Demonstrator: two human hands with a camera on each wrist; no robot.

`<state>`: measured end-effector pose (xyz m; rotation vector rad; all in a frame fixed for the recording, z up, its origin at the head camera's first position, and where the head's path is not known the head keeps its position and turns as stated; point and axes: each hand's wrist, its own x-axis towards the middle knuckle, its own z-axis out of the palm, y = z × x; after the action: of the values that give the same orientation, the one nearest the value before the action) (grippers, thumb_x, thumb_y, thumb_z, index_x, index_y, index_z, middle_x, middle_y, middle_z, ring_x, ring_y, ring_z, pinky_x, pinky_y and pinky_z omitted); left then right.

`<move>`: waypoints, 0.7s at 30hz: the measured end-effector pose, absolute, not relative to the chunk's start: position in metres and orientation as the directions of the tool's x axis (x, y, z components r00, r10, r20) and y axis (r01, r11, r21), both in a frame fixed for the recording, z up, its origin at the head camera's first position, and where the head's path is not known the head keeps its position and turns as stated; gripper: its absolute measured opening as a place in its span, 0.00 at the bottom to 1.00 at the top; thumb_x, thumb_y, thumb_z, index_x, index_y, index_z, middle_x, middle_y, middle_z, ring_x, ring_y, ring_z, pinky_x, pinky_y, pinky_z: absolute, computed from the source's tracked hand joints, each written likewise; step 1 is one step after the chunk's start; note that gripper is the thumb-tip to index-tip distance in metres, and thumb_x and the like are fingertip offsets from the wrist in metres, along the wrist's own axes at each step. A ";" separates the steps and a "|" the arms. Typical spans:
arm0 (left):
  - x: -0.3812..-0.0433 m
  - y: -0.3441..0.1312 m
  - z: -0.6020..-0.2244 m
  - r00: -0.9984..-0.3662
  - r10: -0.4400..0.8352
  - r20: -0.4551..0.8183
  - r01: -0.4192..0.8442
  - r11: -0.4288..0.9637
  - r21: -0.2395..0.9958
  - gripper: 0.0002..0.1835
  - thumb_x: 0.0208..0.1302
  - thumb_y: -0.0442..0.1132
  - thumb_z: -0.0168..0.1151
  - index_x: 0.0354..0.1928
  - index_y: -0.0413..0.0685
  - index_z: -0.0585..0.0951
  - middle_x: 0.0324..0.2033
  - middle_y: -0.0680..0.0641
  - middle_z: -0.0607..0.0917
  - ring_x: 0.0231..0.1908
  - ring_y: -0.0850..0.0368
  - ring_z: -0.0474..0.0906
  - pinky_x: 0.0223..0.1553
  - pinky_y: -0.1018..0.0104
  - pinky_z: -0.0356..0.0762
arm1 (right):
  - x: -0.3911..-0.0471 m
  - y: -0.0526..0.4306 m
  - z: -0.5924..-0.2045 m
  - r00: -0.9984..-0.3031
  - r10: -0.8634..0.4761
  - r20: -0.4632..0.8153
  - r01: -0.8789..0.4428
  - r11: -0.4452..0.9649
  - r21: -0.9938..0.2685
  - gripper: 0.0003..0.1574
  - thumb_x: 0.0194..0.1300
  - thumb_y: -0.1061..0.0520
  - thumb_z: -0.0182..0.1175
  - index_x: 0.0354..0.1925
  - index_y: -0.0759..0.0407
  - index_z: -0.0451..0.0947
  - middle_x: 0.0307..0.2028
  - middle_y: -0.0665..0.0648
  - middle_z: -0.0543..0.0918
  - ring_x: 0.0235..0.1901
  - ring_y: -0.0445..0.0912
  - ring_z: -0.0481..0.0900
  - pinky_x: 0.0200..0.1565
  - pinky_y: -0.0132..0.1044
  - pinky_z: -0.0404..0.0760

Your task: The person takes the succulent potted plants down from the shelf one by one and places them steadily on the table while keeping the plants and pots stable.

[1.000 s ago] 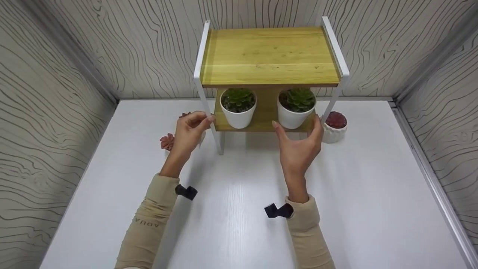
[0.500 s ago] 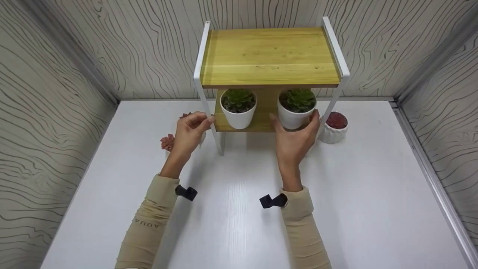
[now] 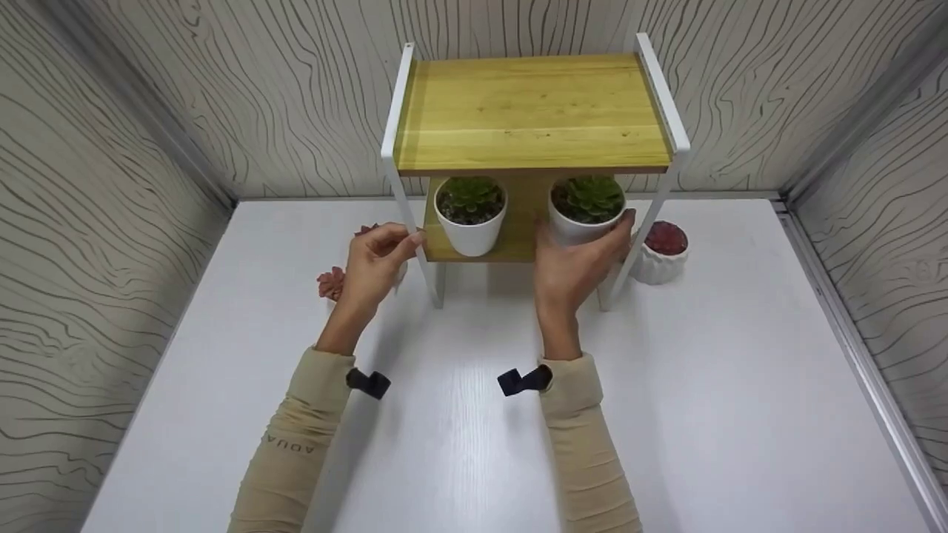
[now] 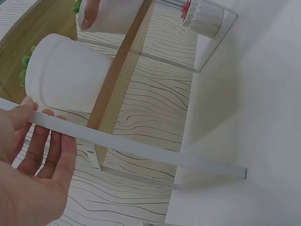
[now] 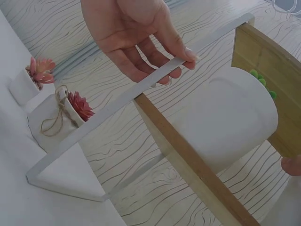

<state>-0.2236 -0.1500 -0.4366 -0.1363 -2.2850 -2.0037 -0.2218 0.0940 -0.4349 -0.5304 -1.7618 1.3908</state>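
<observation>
A two-tier wooden plant shelf with white metal side frames stands at the back of the table. My left hand pinches the shelf's left front leg between thumb and fingers. On the lower board sit two white pots with green succulents, the left pot standing free. My right hand grips the right pot from the front, thumb on its left side and fingers round its right. Part of that pot is hidden behind the hand.
Right of the shelf stands a white ribbed pot with a red plant. Left of it, partly behind my left hand, are a pink succulent and a dark-red succulent in a string-tied pot. Patterned walls enclose the white table.
My right hand has moved in around the right pot from just in front of it, its forearm shifting left and forward. The left hand keeps its place on the leg.
</observation>
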 end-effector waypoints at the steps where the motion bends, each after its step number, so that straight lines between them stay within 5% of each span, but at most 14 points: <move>1: -0.224 -0.150 -0.437 -0.991 0.000 0.133 0.131 0.131 0.983 0.08 0.72 0.40 0.69 0.45 0.43 0.88 0.37 0.56 0.88 0.49 0.45 0.86 0.52 0.69 0.86 | -0.223 0.092 -0.435 -0.579 0.745 0.331 -0.155 0.299 -0.942 0.71 0.52 0.51 0.82 0.79 0.69 0.51 0.75 0.70 0.64 0.76 0.57 0.65 0.78 0.49 0.66; 8: -0.224 -0.151 -0.436 -0.993 0.001 0.119 0.118 0.134 0.984 0.06 0.72 0.40 0.69 0.43 0.45 0.88 0.37 0.56 0.87 0.49 0.45 0.86 0.52 0.69 0.86 | -0.229 0.084 -0.437 -0.538 0.776 0.329 -0.170 0.282 -0.944 0.70 0.52 0.52 0.83 0.79 0.68 0.51 0.74 0.68 0.66 0.73 0.57 0.68 0.74 0.52 0.73; 21: -0.225 -0.150 -0.435 -0.994 -0.014 0.109 0.105 0.150 0.983 0.06 0.71 0.38 0.69 0.44 0.44 0.88 0.37 0.57 0.88 0.47 0.48 0.88 0.50 0.70 0.85 | -0.238 0.079 -0.438 -0.481 0.802 0.354 -0.235 0.271 -0.934 0.72 0.50 0.49 0.84 0.79 0.65 0.51 0.73 0.64 0.67 0.73 0.51 0.66 0.74 0.44 0.71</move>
<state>-0.2245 -0.1495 -0.4349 -0.0921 -2.3109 -1.9882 -0.2381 0.0792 -0.4378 -0.5367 -1.6009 1.3856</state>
